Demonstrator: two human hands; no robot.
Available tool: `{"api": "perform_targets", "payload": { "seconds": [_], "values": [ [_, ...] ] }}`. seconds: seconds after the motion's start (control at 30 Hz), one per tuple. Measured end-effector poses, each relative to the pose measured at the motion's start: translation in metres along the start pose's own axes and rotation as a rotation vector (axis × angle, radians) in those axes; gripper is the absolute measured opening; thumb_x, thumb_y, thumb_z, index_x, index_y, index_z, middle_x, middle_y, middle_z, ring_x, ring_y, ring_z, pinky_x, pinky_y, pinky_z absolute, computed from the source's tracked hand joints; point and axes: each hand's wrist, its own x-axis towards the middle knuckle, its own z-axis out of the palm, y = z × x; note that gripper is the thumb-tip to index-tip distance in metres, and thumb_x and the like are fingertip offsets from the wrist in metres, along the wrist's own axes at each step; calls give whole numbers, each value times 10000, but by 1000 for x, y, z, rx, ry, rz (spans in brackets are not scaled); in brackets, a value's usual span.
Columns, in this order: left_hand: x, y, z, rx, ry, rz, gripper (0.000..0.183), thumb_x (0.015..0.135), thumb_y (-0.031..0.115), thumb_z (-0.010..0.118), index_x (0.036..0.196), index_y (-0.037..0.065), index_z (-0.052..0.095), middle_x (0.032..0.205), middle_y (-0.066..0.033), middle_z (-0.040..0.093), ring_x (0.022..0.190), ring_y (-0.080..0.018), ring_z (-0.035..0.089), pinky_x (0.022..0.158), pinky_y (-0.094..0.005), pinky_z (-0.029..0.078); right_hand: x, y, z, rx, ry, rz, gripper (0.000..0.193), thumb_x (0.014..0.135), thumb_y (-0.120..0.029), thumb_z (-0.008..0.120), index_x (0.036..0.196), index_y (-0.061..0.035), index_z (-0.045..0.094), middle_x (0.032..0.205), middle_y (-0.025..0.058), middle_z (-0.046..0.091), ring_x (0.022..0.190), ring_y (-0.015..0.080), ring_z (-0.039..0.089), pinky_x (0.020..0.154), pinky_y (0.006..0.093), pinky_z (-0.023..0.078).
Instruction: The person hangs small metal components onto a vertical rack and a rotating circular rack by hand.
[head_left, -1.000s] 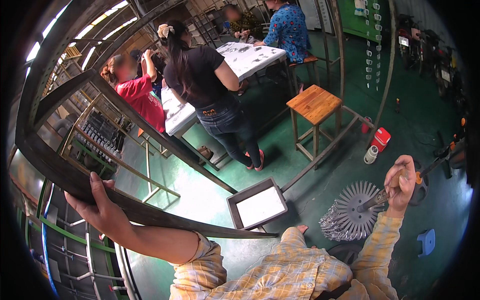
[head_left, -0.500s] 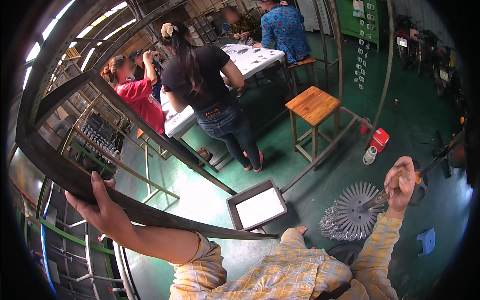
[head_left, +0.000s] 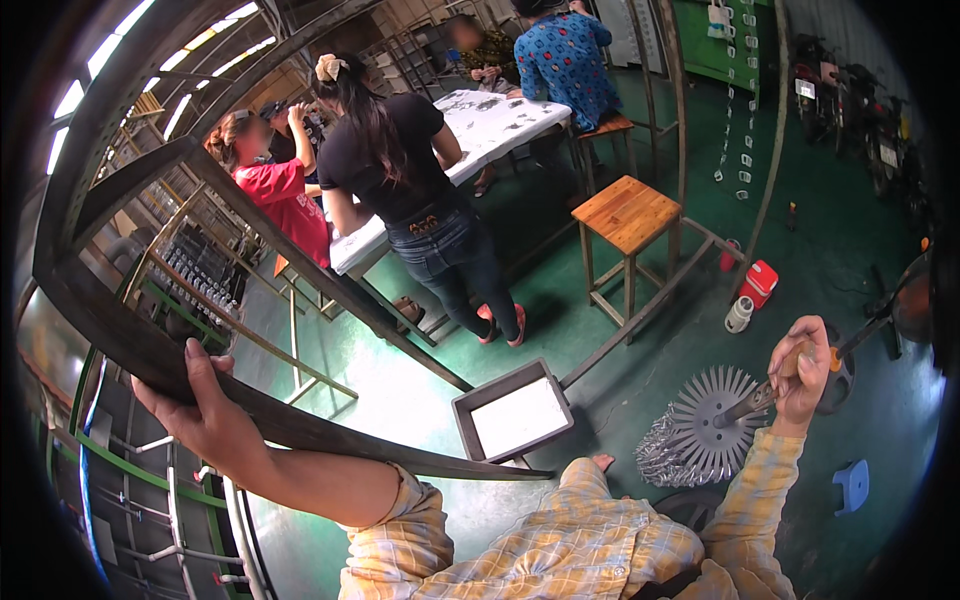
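Gripping from below, the left hand [head_left: 205,415] was closed around the long curved dark metal bar [head_left: 300,430] of a large dark steel frame [head_left: 120,190], thumb on top and fingers wrapped under the bar's lower edge. That bar swept from the far left down towards the grey rectangular metal tray [head_left: 512,415] with its pale contents, ending just beside the tray's near corner. Left of the tray, beyond the bar, stood green and grey tube racks [head_left: 130,470]. Up and to the left of the tray, a person in a red shirt [head_left: 285,205] and a person in a black top and jeans [head_left: 420,200] stood at a white-topped table [head_left: 470,130]; further back, a person in a blue patterned shirt [head_left: 565,60] sat at the same table. Above and to the right of the tray stood a square wooden stool [head_left: 627,213] on the green floor [head_left: 640,340]. Right of the tray lay a round silvery metal disc with radiating fins [head_left: 715,425], touching the floor. Up and right of the tray, past the stool, a small white bottle [head_left: 738,314] stood just beside a red canister [head_left: 758,284]. Far right of the tray, the right hand [head_left: 803,365] was shut in a fist around a slim tool with an orange-and-wood handle [head_left: 790,375], whose grey shaft slanted down to the disc's centre. Below that hand, well right of the tray, sat a small blue plastic stool [head_left: 851,485].
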Motion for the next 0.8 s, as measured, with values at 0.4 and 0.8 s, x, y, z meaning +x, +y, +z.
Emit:
{"api": "perform_targets", "payload": {
  "seconds": [0.4, 0.8],
  "values": [
    [1, -3, -2, 31, 11, 4, 300, 807, 61, 537, 1071, 4, 408, 755, -42, 523, 575, -83, 492, 554, -223, 432, 0, -1, -5, 13, 29, -16, 379, 683, -273, 556, 897, -8, 389, 568, 98, 502, 345, 47, 345, 314, 134, 264],
    [1, -3, -2, 24, -5, 13, 286, 807, 55, 529, 1062, 5, 411, 749, -38, 516, 575, -82, 488, 555, -218, 425, -1, -4, -5, 36, -3, -10, 372, 695, -266, 559, 899, -6, 388, 564, 94, 495, 358, 51, 358, 319, 136, 274]
  ]
}}
